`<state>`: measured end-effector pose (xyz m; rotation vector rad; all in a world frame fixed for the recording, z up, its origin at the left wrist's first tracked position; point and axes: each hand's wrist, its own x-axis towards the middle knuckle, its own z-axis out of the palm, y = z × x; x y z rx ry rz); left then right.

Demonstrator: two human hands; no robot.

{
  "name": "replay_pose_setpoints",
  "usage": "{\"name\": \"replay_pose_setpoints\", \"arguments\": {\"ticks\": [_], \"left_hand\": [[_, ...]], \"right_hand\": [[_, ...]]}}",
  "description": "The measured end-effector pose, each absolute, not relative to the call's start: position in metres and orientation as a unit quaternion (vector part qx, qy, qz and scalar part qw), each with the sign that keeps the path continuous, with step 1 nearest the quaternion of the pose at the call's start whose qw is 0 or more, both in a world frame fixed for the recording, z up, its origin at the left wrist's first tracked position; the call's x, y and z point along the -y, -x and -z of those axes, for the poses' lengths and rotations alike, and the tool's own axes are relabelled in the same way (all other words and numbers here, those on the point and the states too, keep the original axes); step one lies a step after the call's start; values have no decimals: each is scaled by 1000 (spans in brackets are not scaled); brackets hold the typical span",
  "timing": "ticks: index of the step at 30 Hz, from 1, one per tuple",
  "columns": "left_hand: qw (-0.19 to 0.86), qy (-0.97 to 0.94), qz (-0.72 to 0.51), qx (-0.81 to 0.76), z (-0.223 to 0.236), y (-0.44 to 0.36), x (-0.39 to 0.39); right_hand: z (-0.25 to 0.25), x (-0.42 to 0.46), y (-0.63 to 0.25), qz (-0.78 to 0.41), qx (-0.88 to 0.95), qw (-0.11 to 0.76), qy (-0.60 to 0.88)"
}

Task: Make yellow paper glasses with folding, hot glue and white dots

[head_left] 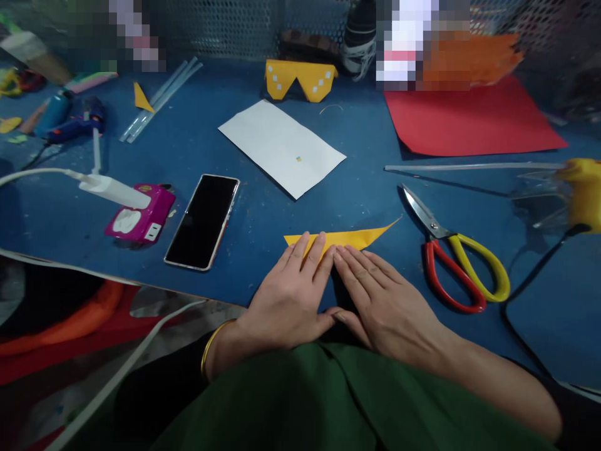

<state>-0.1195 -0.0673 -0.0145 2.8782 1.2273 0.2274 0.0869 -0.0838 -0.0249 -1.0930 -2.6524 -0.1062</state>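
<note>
A narrow piece of yellow paper (354,238) lies on the blue table near its front edge, tapering to a thin point on the right. My left hand (291,294) rests flat on its left part, fingers stretched out. Beside it my right hand (382,291) lies flat too, fingertips on the paper's lower edge. The two hands touch near the thumbs and index fingertips. The paper's lower edge is partly hidden under the fingers. Scissors (436,232) with one red and one yellow handle lie to the right of my right hand, blades slightly apart.
A black-screened phone (203,222) and a magenta power adapter (143,216) with a white plug lie left. White paper (282,147) and a yellow paper mask shape (300,80) are farther back. Red sheet (469,122), yellow glue gun (585,194) and its cord are right; a blue glue gun (77,122) is left.
</note>
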Motion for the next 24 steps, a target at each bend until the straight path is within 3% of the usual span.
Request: {"name": "replay_pose_setpoints", "arguments": {"ticks": [24], "left_hand": [[31, -909, -96, -405, 18, 120, 71]], "right_hand": [[33, 75, -102, 109, 830, 126, 532]]}}
